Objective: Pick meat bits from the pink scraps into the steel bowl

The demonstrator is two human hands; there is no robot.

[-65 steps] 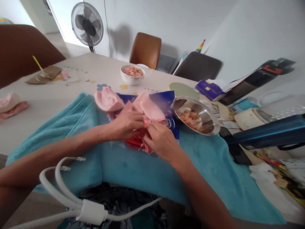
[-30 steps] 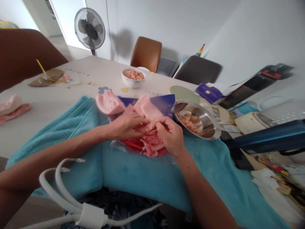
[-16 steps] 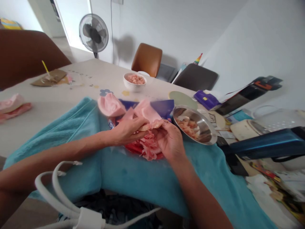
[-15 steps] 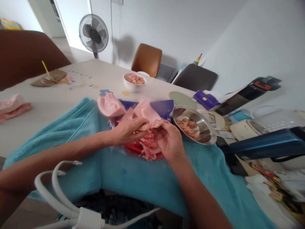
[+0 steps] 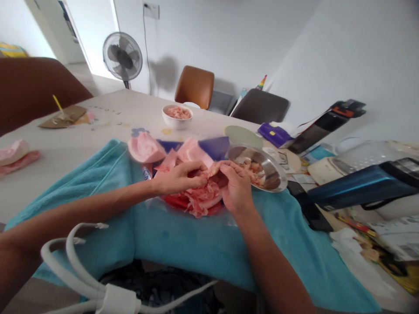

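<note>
Pinched between both hands is a small piece of pink pomelo [image 5: 214, 169]. My left hand [image 5: 178, 178] reaches in from the left, thumb and fingers closed at the left end of the piece. At its other end, my right hand [image 5: 238, 185] grips with thumb and bent fingers. Just below the hands lies a heap of torn pink membranes [image 5: 201, 203], on something red. Thick pale-pink rind [image 5: 147, 147] rests behind my left hand. Beside my right hand, a steel bowl [image 5: 278, 176] holds pomelo pieces. The fingers partly hide the held piece.
A teal towel [image 5: 193, 244] covers the near table edge. A white bowl [image 5: 176, 122] of pink pulp stands farther back. On the right are a blue bottle [image 5: 360, 183], a black bottle [image 5: 317, 126] and a purple case [image 5: 275, 134]. White cables [image 5: 75, 270] hang in front.
The view has shifted slightly. My left thumb and fingers have drawn a little apart around the piece, and the pale strip under the left fingers no longer shows. Both hands stay over the heap.
</note>
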